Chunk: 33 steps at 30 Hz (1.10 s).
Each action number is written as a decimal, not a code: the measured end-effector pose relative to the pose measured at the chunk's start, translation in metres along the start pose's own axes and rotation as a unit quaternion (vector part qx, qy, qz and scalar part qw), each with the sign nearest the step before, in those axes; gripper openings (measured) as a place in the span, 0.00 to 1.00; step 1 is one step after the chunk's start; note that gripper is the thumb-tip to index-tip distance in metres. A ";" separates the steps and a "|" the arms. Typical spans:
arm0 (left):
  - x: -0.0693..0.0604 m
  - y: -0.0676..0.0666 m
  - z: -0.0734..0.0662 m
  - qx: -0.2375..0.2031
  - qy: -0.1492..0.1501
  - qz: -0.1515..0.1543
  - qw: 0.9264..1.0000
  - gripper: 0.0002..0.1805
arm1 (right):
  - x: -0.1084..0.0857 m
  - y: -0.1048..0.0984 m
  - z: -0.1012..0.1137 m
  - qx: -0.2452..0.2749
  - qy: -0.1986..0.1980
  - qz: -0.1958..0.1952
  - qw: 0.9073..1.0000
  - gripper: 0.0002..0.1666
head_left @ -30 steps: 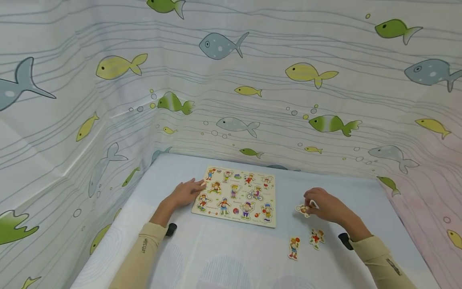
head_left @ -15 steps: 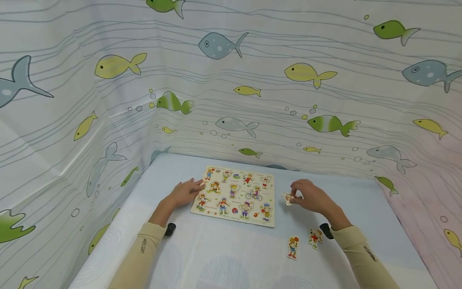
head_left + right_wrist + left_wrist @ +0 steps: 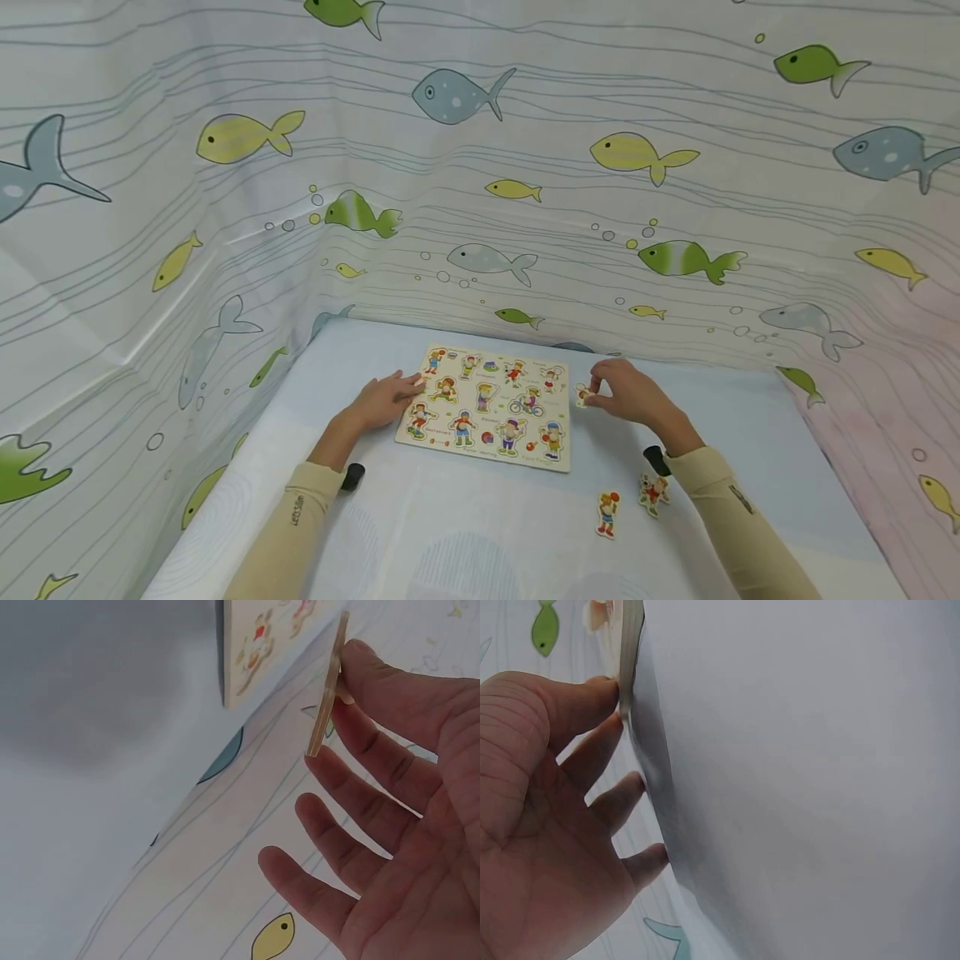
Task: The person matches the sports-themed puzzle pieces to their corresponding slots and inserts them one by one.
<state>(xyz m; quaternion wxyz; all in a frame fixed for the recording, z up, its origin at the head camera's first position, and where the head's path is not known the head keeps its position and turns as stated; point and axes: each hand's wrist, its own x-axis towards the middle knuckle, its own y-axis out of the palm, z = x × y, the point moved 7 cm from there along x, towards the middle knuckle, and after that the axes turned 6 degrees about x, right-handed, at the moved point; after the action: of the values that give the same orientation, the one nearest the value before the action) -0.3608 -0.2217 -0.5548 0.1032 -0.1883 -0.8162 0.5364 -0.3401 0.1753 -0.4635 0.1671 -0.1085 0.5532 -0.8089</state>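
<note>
A cream wooden puzzle board [image 3: 536, 461], printed with several sports figures, lies flat on the table. My left hand [image 3: 382, 403] is at its left side, fingers extended. The left wrist view shows the thumb touching the board's edge [image 3: 631, 652] and the other fingertips on the tabletop. Just off the board's right edge, my right hand [image 3: 632, 392] pinches a small puzzle piece [image 3: 582, 397] between thumb and index finger. In the right wrist view this piece [image 3: 328, 690] appears edge-on, so its picture is hidden there; its other fingers are spread.
Two loose puzzle pieces lie right of the board, nearer the front: a figure with a red ball [image 3: 608, 515] and a figure in red with a football [image 3: 654, 494]. A fish-print curtain [image 3: 487, 225] rises behind the pale tabletop [image 3: 420, 500].
My right hand has carried the puzzle piece leftward and away from me, from above the loose pieces to near the board's right edge. The left hand and board have stayed put.
</note>
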 end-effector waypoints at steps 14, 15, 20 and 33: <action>0.000 0.002 -0.001 0.004 0.004 -0.002 1.000 0.21 | 0.034 0.000 0.011 0.003 0.017 -0.033 0.999 0.14; 0.000 0.002 -0.001 0.003 0.003 -0.001 1.000 0.21 | 0.036 0.000 0.012 0.005 0.020 -0.037 0.999 0.14; 0.001 0.000 0.000 0.003 0.006 0.000 1.000 0.22 | 0.045 -0.001 0.017 0.015 0.037 -0.058 0.998 0.15; -0.002 -0.003 -0.003 -0.001 0.011 -0.003 1.000 0.21 | 0.070 0.023 0.006 0.029 0.116 -0.049 0.992 0.18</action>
<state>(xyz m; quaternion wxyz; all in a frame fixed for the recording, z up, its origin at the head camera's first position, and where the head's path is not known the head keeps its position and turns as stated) -0.3586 -0.2206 -0.5505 0.1135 -0.1923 -0.8162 0.5329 -0.3989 0.1348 -0.4835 0.0651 -0.0364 0.5395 -0.8387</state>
